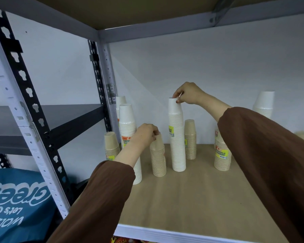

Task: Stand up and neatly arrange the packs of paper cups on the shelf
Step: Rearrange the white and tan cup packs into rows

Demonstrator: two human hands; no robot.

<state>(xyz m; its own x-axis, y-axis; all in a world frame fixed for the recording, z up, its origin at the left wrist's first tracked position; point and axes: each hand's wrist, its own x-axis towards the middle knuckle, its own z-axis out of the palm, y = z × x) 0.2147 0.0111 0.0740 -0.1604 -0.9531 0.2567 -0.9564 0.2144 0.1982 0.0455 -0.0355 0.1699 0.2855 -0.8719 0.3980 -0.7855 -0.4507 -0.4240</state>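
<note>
- Brown board forms the shelf, with a white metal front edge and a pale wall behind; a wide bare stretch of board lies in front of the packs, toward that edge.
- Upright at mid-shelf stands the tall white pack, smooth on top and ribbed with cup rims lower down, bearing a yellow label.
- Right hand: fingertips pinched closed on the top rim of the tall white pack.
- Left hand: fingers curled over the top of a short tan pack, just left of the tall white pack and upright.
- Another short tan pack stands just behind and right of the tall white pack.
- Well left of it, near the metal post, stand a second white pack and a small tan pack.
- Well right of it stands a labelled tan pack, partly hidden by the brown sleeve.
- Below and left of the shelf lies a blue bag.
</note>
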